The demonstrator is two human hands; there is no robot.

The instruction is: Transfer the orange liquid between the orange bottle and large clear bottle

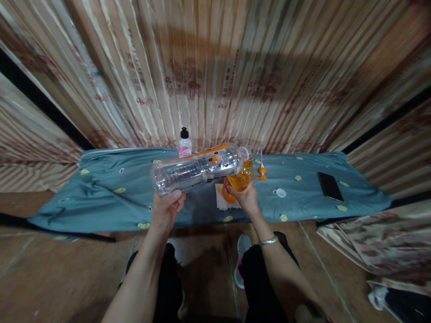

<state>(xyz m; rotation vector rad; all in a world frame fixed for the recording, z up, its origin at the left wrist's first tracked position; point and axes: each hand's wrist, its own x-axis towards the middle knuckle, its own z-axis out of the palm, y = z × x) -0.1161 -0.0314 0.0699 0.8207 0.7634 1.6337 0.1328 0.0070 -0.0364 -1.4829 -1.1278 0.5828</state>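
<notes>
My left hand [169, 208] is closed around the lower end of a big clear plastic bottle [198, 169]. This bottle lies almost level in the air, and its open neck points right. In my right hand [247, 196] is a smaller bottle [243, 177] with orange liquid, its top leaning to the right. The two bottle mouths meet or nearly meet; whether liquid passes between them I cannot tell. Just right of them is an orange cap with a thin clear tube [261, 170]. A folded pale cloth or tissue [220, 200] shows partly under the smaller bottle.
A small squeeze bottle with a black cap [184, 142] stands behind the clear bottle. A white disc [280, 193] and a black phone [330, 186] lie to the right on the blue-green patterned cover [111, 193]. Striped curtains [215, 80] hang directly behind.
</notes>
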